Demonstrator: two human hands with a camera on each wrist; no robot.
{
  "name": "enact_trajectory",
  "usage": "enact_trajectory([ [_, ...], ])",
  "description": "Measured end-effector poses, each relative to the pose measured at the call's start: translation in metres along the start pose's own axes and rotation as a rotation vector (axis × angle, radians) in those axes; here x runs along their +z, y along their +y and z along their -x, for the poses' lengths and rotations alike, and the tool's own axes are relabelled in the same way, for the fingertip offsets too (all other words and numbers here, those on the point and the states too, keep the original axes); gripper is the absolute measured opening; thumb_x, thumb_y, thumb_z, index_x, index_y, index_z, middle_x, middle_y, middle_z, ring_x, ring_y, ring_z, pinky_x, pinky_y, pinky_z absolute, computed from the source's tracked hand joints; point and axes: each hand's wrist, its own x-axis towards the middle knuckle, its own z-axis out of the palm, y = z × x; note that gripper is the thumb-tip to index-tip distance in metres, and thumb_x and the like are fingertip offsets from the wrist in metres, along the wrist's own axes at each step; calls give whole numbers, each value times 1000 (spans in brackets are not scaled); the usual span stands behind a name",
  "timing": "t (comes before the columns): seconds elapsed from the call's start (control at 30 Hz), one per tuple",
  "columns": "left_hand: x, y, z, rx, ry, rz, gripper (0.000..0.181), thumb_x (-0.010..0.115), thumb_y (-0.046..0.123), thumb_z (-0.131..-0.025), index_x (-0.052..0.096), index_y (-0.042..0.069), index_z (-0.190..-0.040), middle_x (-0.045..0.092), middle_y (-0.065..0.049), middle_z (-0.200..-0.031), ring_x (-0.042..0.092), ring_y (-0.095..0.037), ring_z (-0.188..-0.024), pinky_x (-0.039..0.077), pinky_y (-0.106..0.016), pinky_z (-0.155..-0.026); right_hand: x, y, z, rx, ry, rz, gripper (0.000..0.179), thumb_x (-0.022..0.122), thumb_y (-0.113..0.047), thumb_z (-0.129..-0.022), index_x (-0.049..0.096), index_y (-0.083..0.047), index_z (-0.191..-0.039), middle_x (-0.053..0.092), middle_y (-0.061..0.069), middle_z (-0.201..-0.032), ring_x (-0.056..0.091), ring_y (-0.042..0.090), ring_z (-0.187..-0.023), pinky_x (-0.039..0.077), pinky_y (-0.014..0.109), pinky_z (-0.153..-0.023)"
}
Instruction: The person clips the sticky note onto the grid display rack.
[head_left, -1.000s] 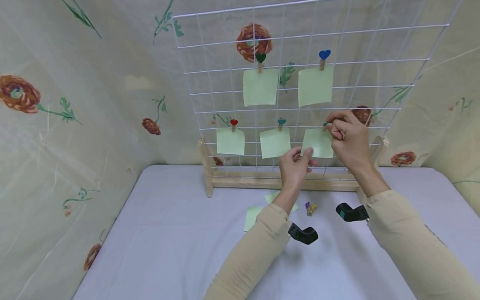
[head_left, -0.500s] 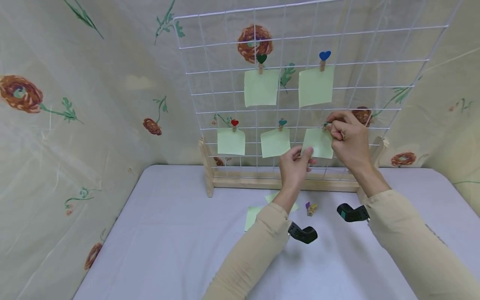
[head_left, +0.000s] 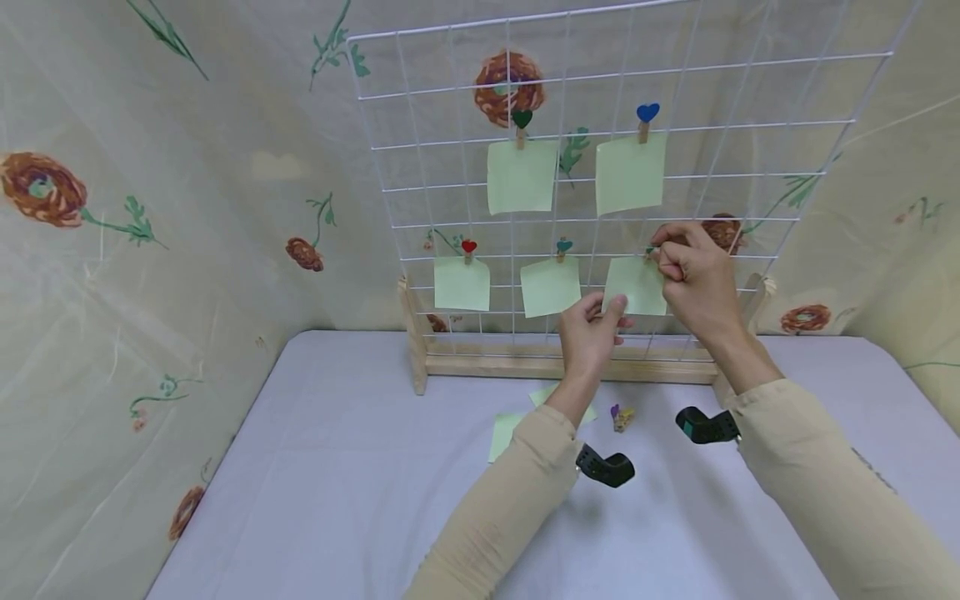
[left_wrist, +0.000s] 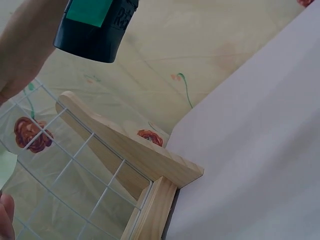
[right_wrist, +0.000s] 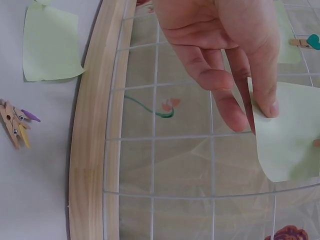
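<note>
At the lower left edge of a pale green paper note [head_left: 636,287], my left hand [head_left: 588,337] pinches the paper between thumb and fingers. In the right wrist view the thumb lies on the face of this note [right_wrist: 290,135]. My right hand [head_left: 701,279] pinches a small clothespin [head_left: 650,250] with a green top at the note's upper edge; the fingers hide most of the clothespin. The note stands against a white wire grid [head_left: 592,77], level with two others in the lower row.
Several notes [head_left: 522,175] hang from heart-topped clothespins. Wooden feet and a wooden bar [head_left: 495,365] support the grid. Loose notes [head_left: 504,435] and a few clothespins [head_left: 621,418], purple and yellow, lie on the white table [head_left: 337,475]. A flowered cloth [head_left: 247,125] hangs behind.
</note>
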Motion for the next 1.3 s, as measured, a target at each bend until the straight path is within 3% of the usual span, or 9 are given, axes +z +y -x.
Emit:
enact_trajectory([
  [0.33, -1, -1, 1, 0, -19, 19, 18, 65, 26, -89, 69, 10, -95, 73, -15, -87, 71, -29, -72, 53, -23, -49, 0, -1, 0, -5, -9, 15, 30, 34, 25, -63, 34, -4, -53, 60, 17, -94, 54, 22, -81, 29, 11, -66],
  [0.53, -2, -2, 2, -13, -24, 13, 18, 66, 27, -89, 70, 11, -96, 73, -14, -85, 70, -17, -65, 54, -25, -50, 1, -2, 3, 43, -22, -4, 32, 34, 27, -64, 32, -3, -53, 59, 17, -96, 52, 1, -78, 39, 3, -63],
  [0.77, -6, -6, 2, -42, -36, 26, 18, 66, 29, -88, 70, 12, -94, 72, -16, -91, 72, -27, -76, 54, -23, -53, 3, -3, 4, 72, -5, -49, 34, 40, 28, -71, 33, 0, -53, 58, 17, -97, 52, -6, -78, 44, 1, -64],
  [1.07, -13, -12, 4, -112, -64, -17, 13, 69, 25, -86, 70, 13, -92, 74, -4, -86, 71, -13, -71, 55, -23, -55, 2, -7, 6, 132, 9, -109, 23, 41, 24, -72, 42, 3, -61, 60, 14, -99, 54, 4, -90, 41, 6, -67],
  [1.3, -28, -18, 4, -138, -132, -61, 22, 68, 24, -87, 70, 13, -106, 71, 5, -89, 70, -13, -77, 56, -22, -61, 2, -8, 15, 182, 34, -93, 11, 50, 14, -82, 54, 6, -76, 57, 12, -111, 49, 0, -103, 42, 4, -73],
])
